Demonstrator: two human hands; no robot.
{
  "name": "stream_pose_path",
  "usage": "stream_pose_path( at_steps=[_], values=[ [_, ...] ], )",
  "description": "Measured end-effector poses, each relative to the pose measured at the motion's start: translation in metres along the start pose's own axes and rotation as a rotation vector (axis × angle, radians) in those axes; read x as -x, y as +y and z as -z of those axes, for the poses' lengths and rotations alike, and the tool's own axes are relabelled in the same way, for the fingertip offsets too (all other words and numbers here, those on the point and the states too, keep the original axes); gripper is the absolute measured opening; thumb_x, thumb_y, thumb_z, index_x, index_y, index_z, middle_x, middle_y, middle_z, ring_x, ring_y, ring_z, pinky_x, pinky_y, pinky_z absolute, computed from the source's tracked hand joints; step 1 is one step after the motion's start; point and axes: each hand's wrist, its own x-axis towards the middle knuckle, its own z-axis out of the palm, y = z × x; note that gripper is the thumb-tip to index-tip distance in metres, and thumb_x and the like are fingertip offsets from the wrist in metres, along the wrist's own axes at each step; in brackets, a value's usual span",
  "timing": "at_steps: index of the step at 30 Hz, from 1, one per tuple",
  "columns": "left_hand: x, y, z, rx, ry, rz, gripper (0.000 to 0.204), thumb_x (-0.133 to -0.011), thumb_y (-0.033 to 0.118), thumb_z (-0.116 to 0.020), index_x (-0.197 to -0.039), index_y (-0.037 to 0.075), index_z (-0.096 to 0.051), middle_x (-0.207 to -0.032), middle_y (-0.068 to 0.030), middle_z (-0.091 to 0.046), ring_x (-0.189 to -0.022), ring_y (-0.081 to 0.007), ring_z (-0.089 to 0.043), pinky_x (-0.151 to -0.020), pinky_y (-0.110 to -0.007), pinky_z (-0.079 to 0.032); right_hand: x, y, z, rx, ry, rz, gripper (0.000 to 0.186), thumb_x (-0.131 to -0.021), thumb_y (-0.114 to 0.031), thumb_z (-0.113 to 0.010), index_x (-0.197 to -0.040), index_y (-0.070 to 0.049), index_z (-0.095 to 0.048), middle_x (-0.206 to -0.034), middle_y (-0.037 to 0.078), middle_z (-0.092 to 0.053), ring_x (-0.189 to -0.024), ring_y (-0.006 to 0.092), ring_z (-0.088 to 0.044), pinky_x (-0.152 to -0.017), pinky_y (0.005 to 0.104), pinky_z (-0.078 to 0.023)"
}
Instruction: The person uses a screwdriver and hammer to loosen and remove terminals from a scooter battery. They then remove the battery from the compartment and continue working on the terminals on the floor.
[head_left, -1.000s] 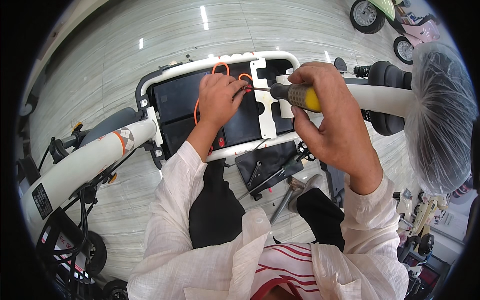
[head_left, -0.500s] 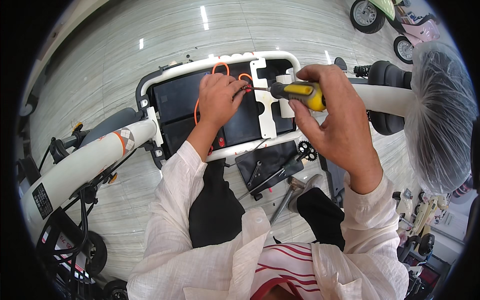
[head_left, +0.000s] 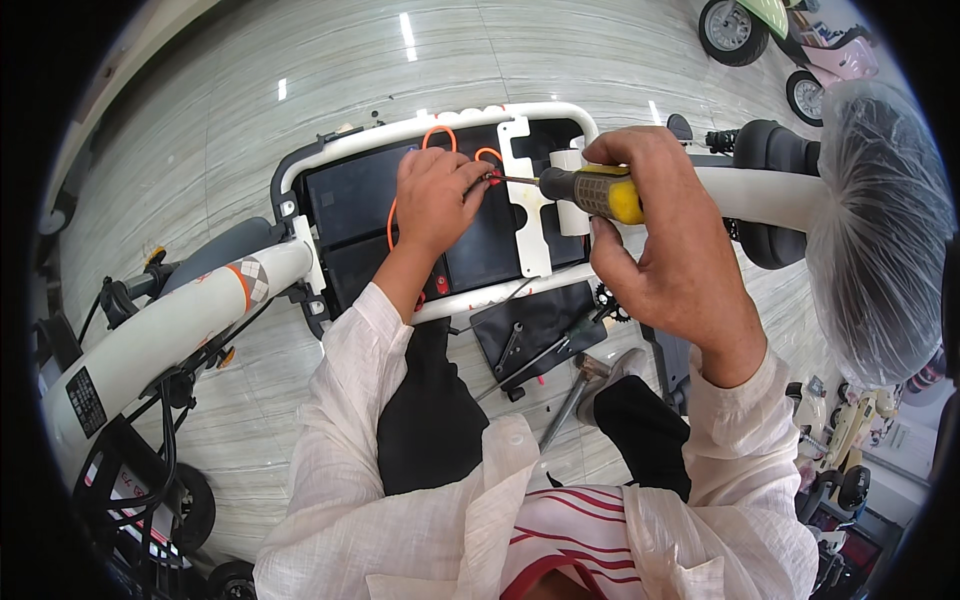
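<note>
My right hand holds a screwdriver by its yellow and dark handle, the thumb a little off its near side. The shaft lies almost level, pointing left over a white metal bracket. Its tip reaches a small red terminal on a black battery block. At that same spot the fingertips of my left hand are pinched together; what lies between them is hidden. An orange wire loops out from behind the left hand. The batteries sit inside a white tubular frame.
A white frame tube runs off to the left. Under plastic wrap, a seat stands at the right. On the floor near my feet are a dark mat with tools and a hammer. Scooters stand far right.
The screwdriver handle has turned about its own axis, so its dark grip now faces up instead of the yellow strip. My right fingers have shifted slightly; the left hand stays put.
</note>
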Motion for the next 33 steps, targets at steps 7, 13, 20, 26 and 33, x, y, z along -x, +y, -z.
stream_pose_path(
  at_steps=[7, 13, 20, 26, 33],
  values=[
    [-0.001, 0.001, 0.000, 0.006, 0.003, -0.001, 0.014, -0.076, 0.017, -0.074, -0.090, 0.016, -0.074, -0.084, 0.0036, -0.063, -0.088, -0.0204, -0.055, -0.087, -0.038, -0.040, 0.002, 0.005, -0.005, 0.023, 0.013, -0.062, 0.035, -0.079, -0.001, -0.065, -0.111, -0.001, -0.050, -0.104, 0.018, -0.057, -0.085, 0.0348, -0.061, -0.070, 0.0406, -0.050],
    [-0.001, 0.000, 0.000, 0.009, 0.015, -0.010, 0.014, -0.075, 0.017, -0.074, -0.089, 0.016, -0.074, -0.084, 0.0037, -0.063, -0.088, -0.0203, -0.056, -0.086, -0.038, -0.040, 0.001, 0.006, -0.005, -0.058, 0.045, 0.104, 0.037, -0.075, 0.008, -0.064, -0.108, -0.003, -0.054, -0.105, 0.015, -0.058, -0.096, 0.0327, -0.059, -0.082, 0.0371, -0.048],
    [0.002, -0.001, -0.001, 0.011, -0.029, 0.022, 0.016, -0.077, 0.021, -0.074, -0.093, 0.018, -0.074, -0.089, 0.0029, -0.065, -0.092, -0.0206, -0.057, -0.093, -0.039, -0.038, 0.010, 0.008, -0.003, -0.099, 0.058, 0.078, 0.039, -0.073, 0.008, -0.065, -0.110, -0.002, -0.054, -0.107, 0.016, -0.058, -0.102, 0.0352, -0.056, -0.085, 0.0390, -0.047],
    [0.002, -0.002, 0.000, 0.039, -0.010, 0.014, 0.015, -0.077, 0.018, -0.073, -0.092, 0.018, -0.074, -0.090, 0.0023, -0.065, -0.092, -0.0215, -0.057, -0.092, -0.039, -0.038, 0.023, 0.019, -0.005, -0.176, 0.171, 0.004, 0.039, -0.074, 0.006, -0.066, -0.111, -0.002, -0.055, -0.106, 0.015, -0.058, -0.100, 0.0312, -0.058, -0.087, 0.0353, -0.047],
    [0.000, -0.001, 0.001, 0.093, 0.027, 0.017, 0.010, -0.080, 0.012, -0.069, -0.091, 0.012, -0.068, -0.087, -0.0020, -0.065, -0.091, -0.0241, -0.057, -0.091, -0.040, -0.038, 0.071, 0.031, -0.005, -0.417, 0.361, -0.258, 0.038, -0.084, 0.004, -0.062, -0.119, -0.001, -0.048, -0.115, 0.011, -0.054, -0.103, 0.0178, -0.056, -0.092, 0.0291, -0.045]
  ],
)
